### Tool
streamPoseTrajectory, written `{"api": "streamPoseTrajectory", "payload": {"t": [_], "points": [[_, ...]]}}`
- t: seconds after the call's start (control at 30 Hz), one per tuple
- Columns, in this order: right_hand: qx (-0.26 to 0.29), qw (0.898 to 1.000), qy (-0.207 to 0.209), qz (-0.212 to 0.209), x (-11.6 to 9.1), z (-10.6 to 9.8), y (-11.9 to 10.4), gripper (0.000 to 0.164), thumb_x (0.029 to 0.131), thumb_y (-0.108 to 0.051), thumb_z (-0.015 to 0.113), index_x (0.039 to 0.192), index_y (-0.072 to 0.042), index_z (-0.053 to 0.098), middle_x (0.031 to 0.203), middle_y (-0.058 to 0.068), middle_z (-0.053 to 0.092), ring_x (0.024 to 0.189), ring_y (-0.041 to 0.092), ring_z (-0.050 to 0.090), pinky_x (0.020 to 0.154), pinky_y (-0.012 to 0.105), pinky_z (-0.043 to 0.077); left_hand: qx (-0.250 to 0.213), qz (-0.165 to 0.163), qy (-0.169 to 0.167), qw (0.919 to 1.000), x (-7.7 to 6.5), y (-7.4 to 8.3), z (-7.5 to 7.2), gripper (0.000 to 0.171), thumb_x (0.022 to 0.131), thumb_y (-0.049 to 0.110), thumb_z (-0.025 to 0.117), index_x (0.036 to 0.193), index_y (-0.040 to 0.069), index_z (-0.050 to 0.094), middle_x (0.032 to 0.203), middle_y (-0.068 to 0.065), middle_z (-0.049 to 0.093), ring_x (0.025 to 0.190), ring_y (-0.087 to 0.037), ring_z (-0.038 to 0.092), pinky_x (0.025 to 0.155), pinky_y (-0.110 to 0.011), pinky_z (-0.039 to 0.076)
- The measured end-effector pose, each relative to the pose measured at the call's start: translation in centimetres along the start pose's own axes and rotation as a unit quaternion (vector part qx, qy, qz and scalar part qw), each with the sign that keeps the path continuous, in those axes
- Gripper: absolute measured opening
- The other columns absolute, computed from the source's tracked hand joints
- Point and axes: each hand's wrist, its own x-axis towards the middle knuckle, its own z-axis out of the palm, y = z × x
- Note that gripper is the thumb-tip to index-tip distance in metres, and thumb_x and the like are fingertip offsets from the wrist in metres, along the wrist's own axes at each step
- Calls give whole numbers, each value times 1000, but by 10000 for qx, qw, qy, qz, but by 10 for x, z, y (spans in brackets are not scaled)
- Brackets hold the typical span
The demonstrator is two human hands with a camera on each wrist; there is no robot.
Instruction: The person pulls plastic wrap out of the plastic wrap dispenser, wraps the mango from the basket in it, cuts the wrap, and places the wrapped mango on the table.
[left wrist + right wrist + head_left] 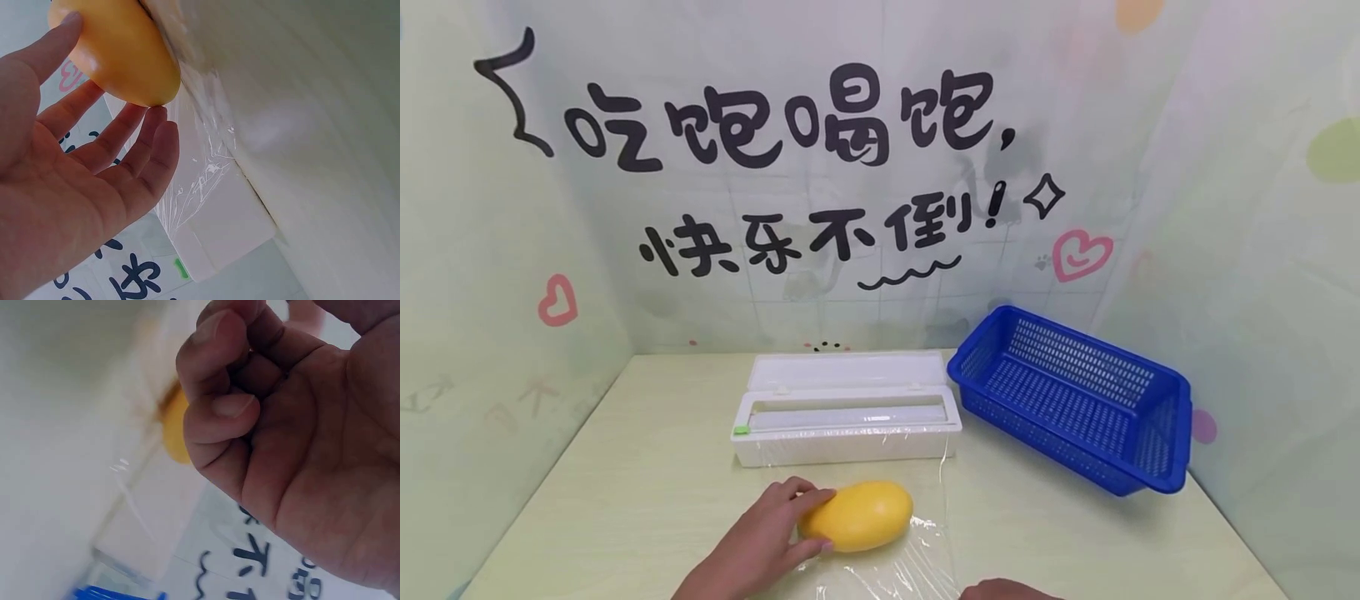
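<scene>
A smooth yellow mango [867,517] lies on its side over a sheet of cling film [917,554] in the head view. My left hand [763,533] holds its left end, thumb on the near side and fingers on the far side; the left wrist view shows fingertips against the mango [128,53]. The film runs from a white dispenser box [846,450] toward me. At the bottom edge, my right hand [1006,590] is mostly cut off, right where the film's creases gather. In the right wrist view its fingers [215,419] are curled, and the pinching fingertips are hidden.
The dispenser's lid [850,371] stands raised at the back, showing the film roll [850,417] inside. A green slider [742,430] sits at its left end. To the right is a blue perforated basket [1075,450]. A printed curtain [820,308] surrounds the pale wooden table [625,467].
</scene>
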Motion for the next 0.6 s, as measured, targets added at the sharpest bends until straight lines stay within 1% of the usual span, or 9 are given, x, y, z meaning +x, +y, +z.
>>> {"api": "streamPoseTrajectory", "payload": {"t": [0.07,0.13,0.2,0.23,0.33,0.4,0.47,0.53,0.6], "points": [[-672,9971,61,-361,1,-12,-2,11,96,-44,63,98,-40,73,77,-28,60,63,-16,42,55,6,36,-23,-6,-13,10000,0,0,-1,55,85,51,76,131,21,67,120,7,60,107,-17,57,87,-36,55],[-972,9947,44,-345,3,-26,-7,11,96,-44,62,93,-38,71,73,-26,56,62,-12,41,54,8,35,-38,10,-14,10000,0,0,-1,55,85,50,76,131,21,67,120,7,60,106,-16,56,85,-35,54],[-1577,9856,336,-516,3,-43,-11,17,98,-46,59,87,-35,66,69,-23,49,60,-9,36,53,8,31,-48,15,-30,10000,0,0,0,55,86,50,75,131,21,67,120,7,60,105,-16,56,84,-33,54],[-1678,9837,401,-506,4,-52,-14,21,99,-45,58,83,-32,62,67,-21,45,59,-7,34,53,9,29,-43,18,-23,10000,0,0,0,54,86,50,75,131,21,67,120,7,60,104,-16,56,84,-33,54],[-1560,9855,651,-144,8,-75,-21,21,96,-35,62,79,-25,54,67,-17,36,58,-2,30,53,13,28,-22,6,-30,10000,-1,-1,-1,55,86,51,75,131,21,67,120,7,60,104,-15,56,83,-32,54],[-1654,9827,828,40,12,-89,-26,17,91,-27,67,81,-23,53,70,-15,35,60,1,31,55,15,30,-32,10,-33,10000,-1,-1,-1,55,86,51,74,131,22,67,120,7,60,103,-15,55,82,-32,53],[-1768,9799,882,258,18,-103,-32,15,86,-18,71,88,-23,57,73,-13,39,63,3,34,58,16,34,-55,31,-24,10000,-2,-2,0,55,86,51,75,131,22,67,119,8,60,102,-14,55,81,-31,53],[-2000,9730,1072,424,25,-113,-35,16,85,-16,72,92,-21,59,75,-11,42,65,6,36,59,18,37,-105,58,-31,9999,-2,-2,1,54,86,49,75,131,22,67,119,8,59,100,-14,53,79,-29,52],[-2262,9636,1338,487,34,-119,-35,16,84,-16,72,92,-19,59,75,-9,45,64,7,39,57,18,37,-134,77,-48,9999,-2,-2,2,53,85,47,76,131,22,67,119,9,59,99,-13,52,78,-27,51]]}}
